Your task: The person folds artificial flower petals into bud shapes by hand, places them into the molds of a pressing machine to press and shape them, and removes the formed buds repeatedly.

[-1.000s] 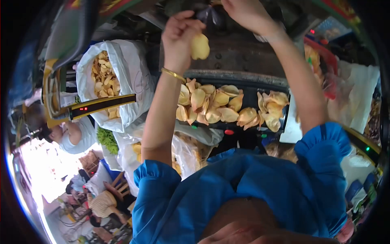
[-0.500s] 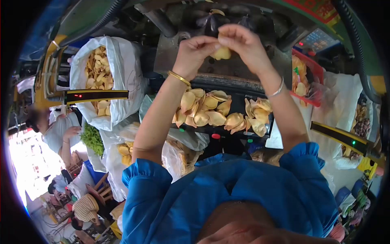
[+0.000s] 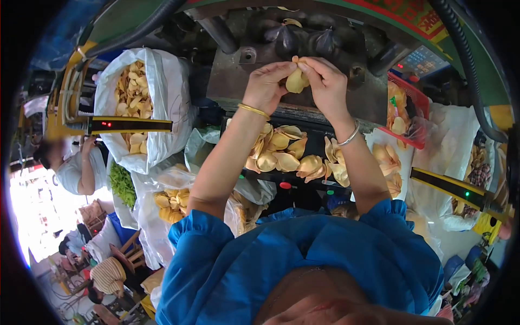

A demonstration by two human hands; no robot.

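on my feed i see a blue top (image 3: 303,244), its short sleeves (image 3: 201,230) ending in ruffles well back from both hands. a gold-coloured bangle (image 3: 254,111) sits behind the left hand (image 3: 267,85), a silver-coloured bangle (image 3: 349,135) behind the right hand (image 3: 329,86); a thin necklace (image 3: 316,269) shows too.

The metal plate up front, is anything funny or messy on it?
Maybe: a lone yellow piece lies by the left dark lump, apart from the row of yellow pieces. I see nothing spilled there.
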